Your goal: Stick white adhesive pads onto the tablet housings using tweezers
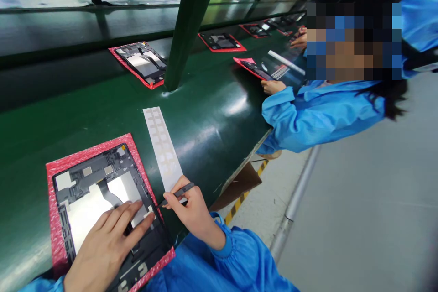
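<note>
A tablet with its inside exposed (85, 210) lies on a pink foam sheet (54, 219) at the near left of the green bench. My left hand (106, 242) rests across it, fingers stretched out, the thumb and fingertips near a small white patch at its right side. My right hand (191, 210) pinches a dark pen-like tool, perhaps tweezers (186, 189), whose tip reaches the tablet's right edge. Beneath the right hand's fingers lies the lower end of a white strip of stickers (163, 146); part of that end is hidden.
A green post (190, 32) rises from the bench (112, 109). Behind it, another opened tablet (142, 61) lies on pink foam, with several more farther along. To the right, a co-worker in a blue smock (318, 118) holds one. A cardboard box (242, 185) stands below the bench edge.
</note>
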